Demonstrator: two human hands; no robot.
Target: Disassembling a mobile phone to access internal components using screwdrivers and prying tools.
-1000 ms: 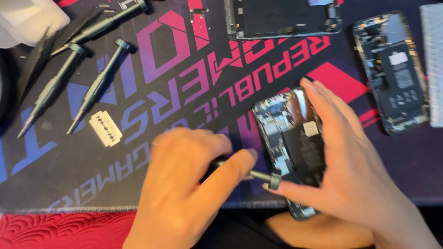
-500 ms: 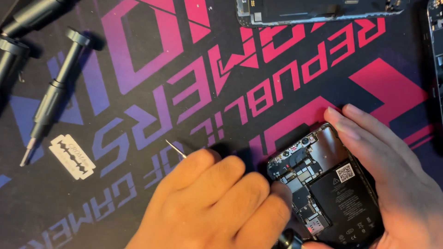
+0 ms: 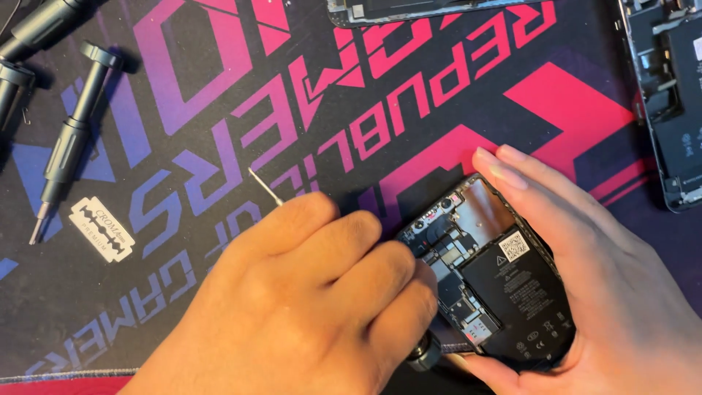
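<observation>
The left hand (image 3: 307, 307) fills the lower middle of the view, its fingers curled together around a thin screwdriver (image 3: 267, 189). The metal tip pokes out past the knuckles, up and to the left of the hand, and the dark handle end shows under the hand's lower right edge. Just to the right of this hand, touching its fingertips, lies an opened phone (image 3: 497, 281), set at a slant with its back off, showing a black battery, small boards and connectors. The right hand (image 3: 592, 292) cups the phone from the right, fingers stretched along its upper edge and thumb under its lower corner, clamping it steady.

Well to the left of the left hand, a flat razor blade (image 3: 102, 228) lies on the mat. Above the blade, a dark precision driver (image 3: 69, 139) lies at an angle with its tip pointing down, and parts of more dark tools (image 3: 29, 29) show in the top left corner. Above the hands, at the top edge, lies part of another phone frame (image 3: 431, 9). Far right of the right hand, a second opened phone (image 3: 669, 95) lies along the picture's edge. Nothing lies between the hands and the phone they hold.

All rests on a dark desk mat (image 3: 351, 110) printed with large pink, red and purple shapes.
</observation>
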